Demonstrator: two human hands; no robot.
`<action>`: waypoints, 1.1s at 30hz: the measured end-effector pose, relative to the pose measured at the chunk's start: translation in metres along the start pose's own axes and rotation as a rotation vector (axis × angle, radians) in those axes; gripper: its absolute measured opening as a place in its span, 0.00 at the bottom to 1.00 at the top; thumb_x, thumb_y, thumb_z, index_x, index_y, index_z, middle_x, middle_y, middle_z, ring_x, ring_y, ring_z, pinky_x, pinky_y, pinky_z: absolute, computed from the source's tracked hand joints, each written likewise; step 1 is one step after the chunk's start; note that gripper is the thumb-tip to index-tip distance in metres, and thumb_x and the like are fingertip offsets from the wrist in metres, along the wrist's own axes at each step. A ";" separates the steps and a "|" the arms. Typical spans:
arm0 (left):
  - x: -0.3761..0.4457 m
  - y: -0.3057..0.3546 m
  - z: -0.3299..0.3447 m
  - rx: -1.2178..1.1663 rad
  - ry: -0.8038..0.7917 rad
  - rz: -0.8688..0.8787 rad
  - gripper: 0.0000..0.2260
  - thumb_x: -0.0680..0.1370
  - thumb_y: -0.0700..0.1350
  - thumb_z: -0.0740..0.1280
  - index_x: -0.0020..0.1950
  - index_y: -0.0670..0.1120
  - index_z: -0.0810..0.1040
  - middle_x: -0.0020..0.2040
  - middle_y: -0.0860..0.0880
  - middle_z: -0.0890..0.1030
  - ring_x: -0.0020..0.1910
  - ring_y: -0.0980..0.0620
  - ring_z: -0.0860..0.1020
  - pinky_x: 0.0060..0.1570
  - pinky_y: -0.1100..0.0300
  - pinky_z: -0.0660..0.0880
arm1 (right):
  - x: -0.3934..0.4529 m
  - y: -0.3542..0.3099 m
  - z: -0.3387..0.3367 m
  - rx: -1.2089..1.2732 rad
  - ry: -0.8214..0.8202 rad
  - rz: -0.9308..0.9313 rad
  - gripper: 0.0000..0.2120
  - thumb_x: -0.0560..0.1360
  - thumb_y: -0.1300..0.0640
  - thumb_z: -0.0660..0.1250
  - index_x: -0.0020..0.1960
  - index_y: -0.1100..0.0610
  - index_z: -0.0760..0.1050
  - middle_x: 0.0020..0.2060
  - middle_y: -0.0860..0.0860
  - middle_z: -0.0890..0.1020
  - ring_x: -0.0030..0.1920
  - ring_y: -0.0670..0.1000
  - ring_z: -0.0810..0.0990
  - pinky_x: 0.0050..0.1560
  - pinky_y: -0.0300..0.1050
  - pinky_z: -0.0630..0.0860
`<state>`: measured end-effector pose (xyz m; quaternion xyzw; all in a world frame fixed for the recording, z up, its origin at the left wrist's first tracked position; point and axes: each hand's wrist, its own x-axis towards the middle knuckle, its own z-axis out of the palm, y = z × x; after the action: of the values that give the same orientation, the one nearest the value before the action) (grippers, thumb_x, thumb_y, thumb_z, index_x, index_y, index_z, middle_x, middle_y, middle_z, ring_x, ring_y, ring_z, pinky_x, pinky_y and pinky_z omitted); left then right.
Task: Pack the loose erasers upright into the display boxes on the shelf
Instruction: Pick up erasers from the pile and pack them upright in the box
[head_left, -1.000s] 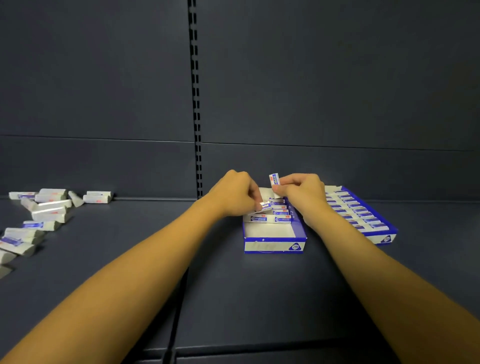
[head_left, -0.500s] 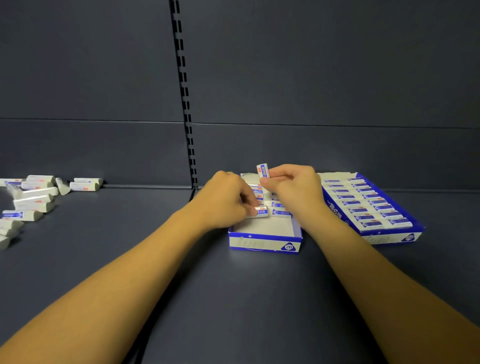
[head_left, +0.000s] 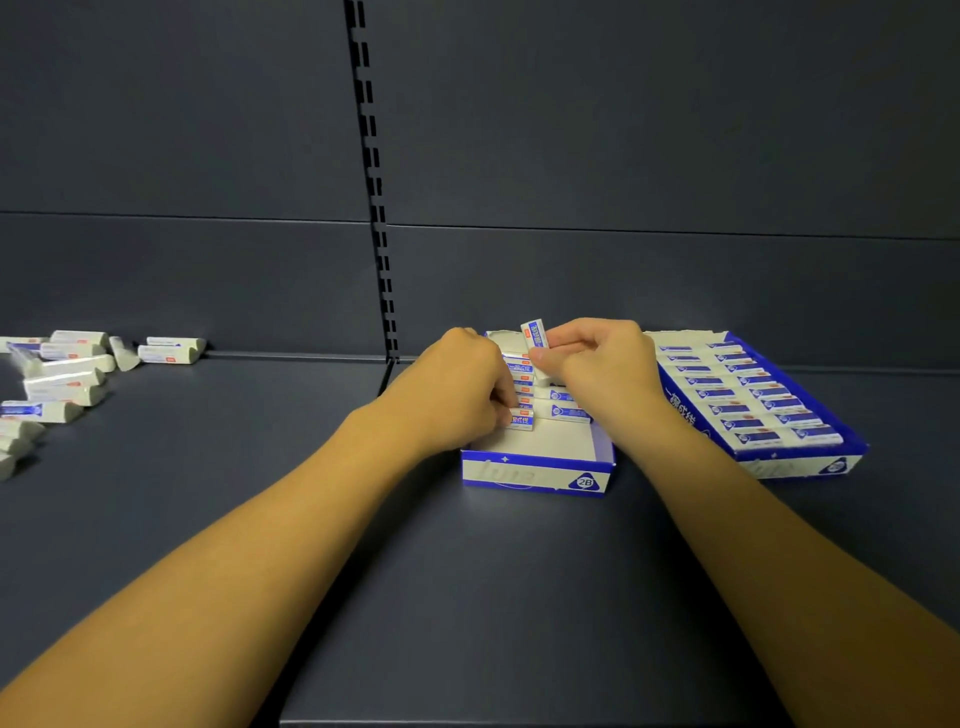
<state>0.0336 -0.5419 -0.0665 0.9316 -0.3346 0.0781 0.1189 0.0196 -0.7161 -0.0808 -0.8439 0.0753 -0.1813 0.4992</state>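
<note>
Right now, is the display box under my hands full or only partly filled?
Partly filled. The middle display box shows bare white floor at its near end, with erasers only toward the back.

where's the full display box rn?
Head view, right side of the shelf: the full box sits angled just right of the right hand, beside the half-filled box at centre.

**Two bare forearms, nothing worn**

Both arms are uncovered as far as the lower corners of the frame, with no sleeve edge in view. The left hand (head_left: 460, 387), just left of centre, and the right hand (head_left: 605, 366), just right of it, are bare. The forearms look smooth and slender.
</note>
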 end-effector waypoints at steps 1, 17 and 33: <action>0.001 0.002 0.000 0.012 -0.009 0.000 0.09 0.77 0.45 0.72 0.57 0.50 0.86 0.55 0.52 0.84 0.55 0.56 0.72 0.56 0.58 0.75 | 0.000 0.000 0.000 -0.004 -0.001 -0.002 0.09 0.73 0.49 0.76 0.49 0.47 0.78 0.35 0.37 0.79 0.37 0.43 0.82 0.34 0.37 0.77; -0.004 0.008 -0.002 0.050 0.010 0.000 0.15 0.78 0.45 0.72 0.64 0.52 0.81 0.55 0.50 0.82 0.60 0.52 0.74 0.51 0.60 0.74 | -0.004 -0.006 -0.006 0.103 -0.063 0.017 0.09 0.76 0.55 0.74 0.53 0.48 0.78 0.45 0.46 0.86 0.44 0.48 0.85 0.40 0.43 0.81; -0.007 0.000 -0.001 -0.138 0.057 -0.054 0.11 0.76 0.48 0.74 0.57 0.50 0.83 0.46 0.55 0.82 0.46 0.57 0.75 0.45 0.70 0.65 | -0.009 -0.019 -0.033 0.066 -0.227 -0.047 0.11 0.72 0.64 0.75 0.49 0.55 0.75 0.38 0.55 0.86 0.38 0.48 0.85 0.30 0.36 0.75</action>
<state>0.0283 -0.5372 -0.0676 0.9273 -0.3104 0.0781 0.1943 -0.0021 -0.7309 -0.0525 -0.8436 -0.0074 -0.0986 0.5277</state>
